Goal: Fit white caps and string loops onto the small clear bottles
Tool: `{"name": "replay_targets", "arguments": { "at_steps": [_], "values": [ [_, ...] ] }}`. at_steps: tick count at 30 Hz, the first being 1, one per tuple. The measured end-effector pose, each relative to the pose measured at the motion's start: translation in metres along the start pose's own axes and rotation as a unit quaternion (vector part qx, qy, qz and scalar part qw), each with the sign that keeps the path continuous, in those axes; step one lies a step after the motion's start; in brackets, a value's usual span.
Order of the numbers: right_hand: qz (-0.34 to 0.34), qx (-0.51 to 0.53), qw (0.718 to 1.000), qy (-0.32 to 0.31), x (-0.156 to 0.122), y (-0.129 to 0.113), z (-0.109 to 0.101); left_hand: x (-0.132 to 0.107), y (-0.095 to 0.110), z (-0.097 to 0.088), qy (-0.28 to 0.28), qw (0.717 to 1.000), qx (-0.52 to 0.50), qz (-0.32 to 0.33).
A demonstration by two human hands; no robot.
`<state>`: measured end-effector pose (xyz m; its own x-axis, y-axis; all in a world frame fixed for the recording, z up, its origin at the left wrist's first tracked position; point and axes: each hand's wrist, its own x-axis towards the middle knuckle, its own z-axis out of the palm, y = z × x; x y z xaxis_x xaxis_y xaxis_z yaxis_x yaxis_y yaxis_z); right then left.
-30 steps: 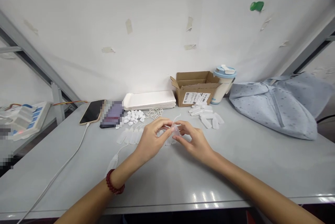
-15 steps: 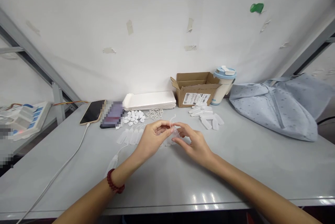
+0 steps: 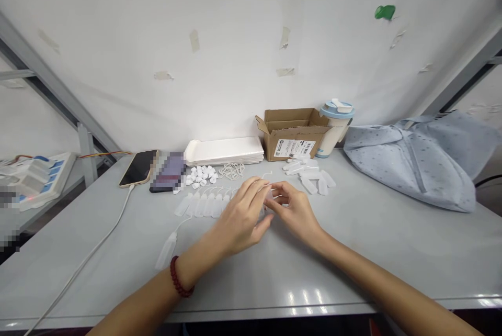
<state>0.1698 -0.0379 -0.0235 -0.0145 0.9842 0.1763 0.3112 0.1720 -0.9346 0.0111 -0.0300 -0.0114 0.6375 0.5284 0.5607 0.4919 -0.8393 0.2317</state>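
Observation:
My right hand (image 3: 296, 210) is closed, thumb and fingers pinching a small translucent plastic bottle (image 3: 269, 196), mostly hidden by both hands. From its top sticks up a thin white string (image 3: 269, 174). My left hand (image 3: 243, 214) is right beside it, fingers stretched over the bottle and thumb spread below; its fingertips seem to touch it. A row of similar flat bottles (image 3: 200, 205) with strings lies left of my hands, partly behind the left one. One more stringed bottle (image 3: 167, 251) lies near my left wrist.
White caps (image 3: 201, 174) and a heap of strings (image 3: 232, 170) lie behind the row. Loose bottles (image 3: 309, 181) lie before a cardboard box (image 3: 292, 142). A cup (image 3: 333, 132), fabric bag (image 3: 408, 163), white stack (image 3: 225, 150) and two phones (image 3: 139, 167) line the back.
My left hand has loosened its pinch and turned, its fingers now stretched across the bottle. The right hand has closed on the bottle. More of the row shows.

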Motion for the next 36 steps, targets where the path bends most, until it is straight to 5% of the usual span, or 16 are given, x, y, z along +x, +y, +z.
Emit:
{"name": "replay_targets", "arguments": {
  "at_steps": [10, 21, 36],
  "values": [
    [0.030, -0.033, 0.999, 0.004, 0.002, -0.002, 0.000, 0.000, -0.005, 0.016, 0.005, 0.999, 0.012, -0.047],
    [0.005, -0.168, 0.985, -0.032, 0.011, 0.008, -0.003, -0.004, -0.011, 0.028, -0.068, 0.988, -0.010, -0.140],
    [-0.001, -0.184, 0.982, -0.044, 0.010, 0.007, -0.003, -0.004, -0.010, 0.024, -0.072, 0.992, -0.018, -0.100]
  ]
}}
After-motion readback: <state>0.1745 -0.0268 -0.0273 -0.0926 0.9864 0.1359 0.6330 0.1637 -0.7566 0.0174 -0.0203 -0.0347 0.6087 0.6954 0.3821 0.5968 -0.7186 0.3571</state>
